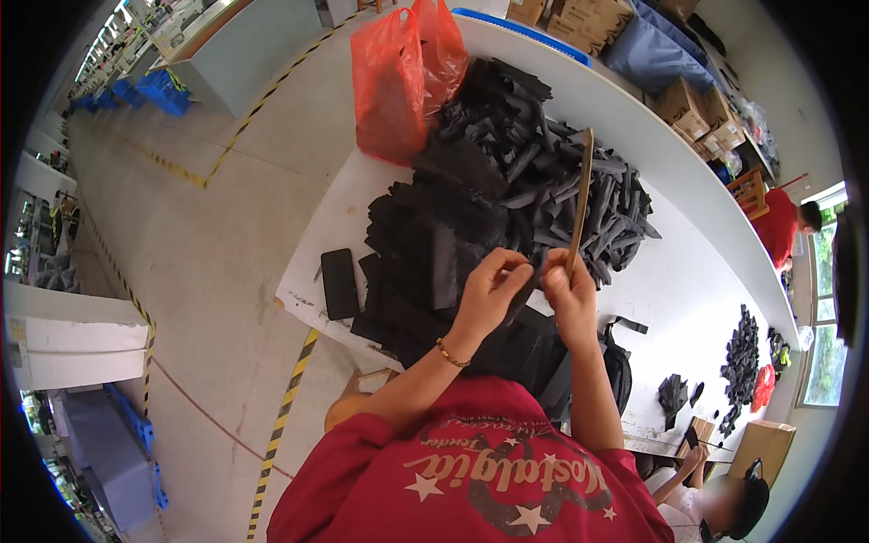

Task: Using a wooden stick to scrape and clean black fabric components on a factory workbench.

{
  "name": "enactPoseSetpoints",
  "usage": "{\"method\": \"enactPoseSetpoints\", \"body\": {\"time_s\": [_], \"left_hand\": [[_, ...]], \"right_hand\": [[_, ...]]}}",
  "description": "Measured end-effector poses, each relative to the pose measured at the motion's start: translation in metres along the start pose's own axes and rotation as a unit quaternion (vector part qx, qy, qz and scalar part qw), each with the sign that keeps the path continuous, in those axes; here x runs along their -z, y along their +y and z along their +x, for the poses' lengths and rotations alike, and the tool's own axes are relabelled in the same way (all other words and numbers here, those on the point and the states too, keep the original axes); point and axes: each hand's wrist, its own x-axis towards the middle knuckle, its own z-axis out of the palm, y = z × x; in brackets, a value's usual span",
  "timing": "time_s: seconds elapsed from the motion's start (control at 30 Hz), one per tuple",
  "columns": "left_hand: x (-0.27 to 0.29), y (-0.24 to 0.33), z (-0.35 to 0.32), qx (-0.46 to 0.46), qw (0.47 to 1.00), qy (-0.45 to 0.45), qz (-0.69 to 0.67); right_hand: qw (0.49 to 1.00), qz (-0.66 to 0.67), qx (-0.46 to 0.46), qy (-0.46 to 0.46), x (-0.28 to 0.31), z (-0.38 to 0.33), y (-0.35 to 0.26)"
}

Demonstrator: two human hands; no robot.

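My right hand [569,291] is closed round the lower end of a long, thin, brownish stick [582,195], which points up and away over the pile. Close beside it, my left hand [496,285] has its thumb and fingers pinched together on a black fabric piece [520,300]; part of that piece is hidden by the fingers. Beyond both hands a large heap of black fabric pieces [579,204] covers much of the white table [688,262]. Flatter stacked black pieces [421,240] lie to the left of my left hand.
A black phone [339,284] lies near the table's left edge. At the far end stands a red plastic bag [389,90]. A black strapped bag [617,366] is right of my forearm. Another person [715,502] works at lower right, near another black heap [742,357].
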Motion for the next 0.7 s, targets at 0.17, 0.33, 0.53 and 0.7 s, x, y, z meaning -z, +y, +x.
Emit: {"method": "enactPoseSetpoints", "body": {"time_s": [0.17,0.33,0.53,0.7], "left_hand": [[-0.002,-0.009,0.003,0.027,0.996,0.045,-0.068],[-0.002,-0.035,0.006,0.019,0.971,0.17,-0.167],[0.067,-0.041,0.012,-0.02,0.943,0.333,0.003],[0.091,-0.058,0.009,-0.032,0.853,0.367,0.369]], "right_hand": [[0.998,-0.024,-0.059,-0.03,0.003,-0.009,0.02],[0.994,-0.033,-0.079,-0.064,0.001,-0.006,0.03],[0.968,-0.21,0.05,0.125,0.037,0.043,-0.012],[0.945,-0.297,0.054,0.124,0.077,0.059,-0.001]]}}
